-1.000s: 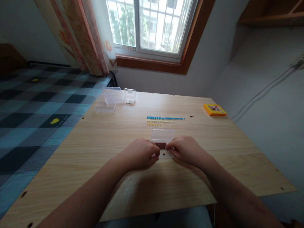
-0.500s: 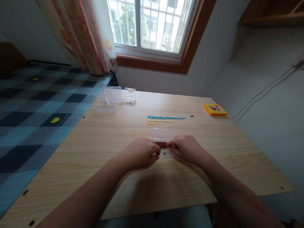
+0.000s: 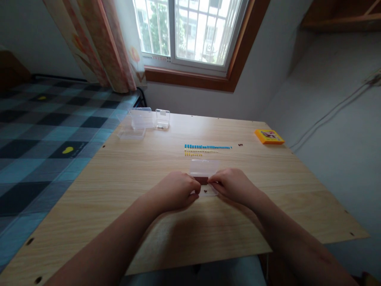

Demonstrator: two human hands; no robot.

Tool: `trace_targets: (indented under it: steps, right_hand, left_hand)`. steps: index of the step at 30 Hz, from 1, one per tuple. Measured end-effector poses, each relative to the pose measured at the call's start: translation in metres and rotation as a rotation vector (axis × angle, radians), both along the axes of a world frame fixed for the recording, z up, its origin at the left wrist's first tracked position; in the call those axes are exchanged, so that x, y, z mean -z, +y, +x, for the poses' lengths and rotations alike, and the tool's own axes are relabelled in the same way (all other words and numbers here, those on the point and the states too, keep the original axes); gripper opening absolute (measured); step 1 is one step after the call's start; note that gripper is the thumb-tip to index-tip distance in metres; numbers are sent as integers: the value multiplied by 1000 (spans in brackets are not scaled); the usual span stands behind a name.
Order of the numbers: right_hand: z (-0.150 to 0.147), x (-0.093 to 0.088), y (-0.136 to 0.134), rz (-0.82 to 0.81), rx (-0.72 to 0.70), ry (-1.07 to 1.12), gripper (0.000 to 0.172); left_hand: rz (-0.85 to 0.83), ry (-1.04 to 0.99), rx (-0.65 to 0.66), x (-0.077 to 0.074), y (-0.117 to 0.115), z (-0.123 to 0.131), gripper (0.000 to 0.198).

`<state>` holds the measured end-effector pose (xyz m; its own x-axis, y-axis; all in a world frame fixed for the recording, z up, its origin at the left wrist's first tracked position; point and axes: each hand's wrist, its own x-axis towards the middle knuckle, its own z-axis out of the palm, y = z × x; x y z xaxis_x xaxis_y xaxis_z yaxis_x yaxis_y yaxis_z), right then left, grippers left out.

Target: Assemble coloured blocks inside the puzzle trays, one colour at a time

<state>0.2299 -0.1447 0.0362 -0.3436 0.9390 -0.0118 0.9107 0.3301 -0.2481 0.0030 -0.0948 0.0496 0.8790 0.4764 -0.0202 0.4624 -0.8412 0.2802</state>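
Observation:
Between my two hands is a small reddish-brown block (image 3: 202, 180) with a ridged or studded surface, which looks like joined toy building bricks. My left hand (image 3: 181, 188) has curled fingers gripping its left end. At its right end my right hand (image 3: 230, 182) pinches it with thumb and fingertips. Both hands are over an open clear plastic box (image 3: 212, 192), whose lid (image 3: 204, 167) stands raised behind the block. A few tiny brown pieces (image 3: 205, 191) lie in the near part of the box. My fingers hide the block's ends.
Beyond the box, rows of tiny blue pieces (image 3: 205, 147) and yellow pieces (image 3: 193, 154) lie on the wooden table (image 3: 143, 163). Several brown bits (image 3: 240, 145) sit to their right. Clear plastic boxes (image 3: 141, 119) stand back left; an orange-yellow box (image 3: 269, 136) lies far right.
The block appears tilted slightly, with more of its bumpy texture showing. Both hands keep the same grip and place; the whole view has shifted a little.

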Motion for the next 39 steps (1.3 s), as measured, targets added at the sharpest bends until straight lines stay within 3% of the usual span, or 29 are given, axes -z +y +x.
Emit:
trace_targets:
  steps: [14, 22, 32, 39]
  right_hand:
    - [3, 1, 1, 15, -17, 101, 23]
    - [4, 0, -2, -89, -167, 199, 32]
    - [3, 3, 0, -74, -45, 127, 32]
    - [-1, 2, -3, -113, -97, 161, 34]
  left_hand:
    - [11, 21, 0, 1, 0, 0, 20]
    - [28, 12, 13, 3, 0, 0, 18]
    - [17, 18, 17, 1, 1, 1, 18]
    - [7, 24, 3, 0, 0, 0, 18]
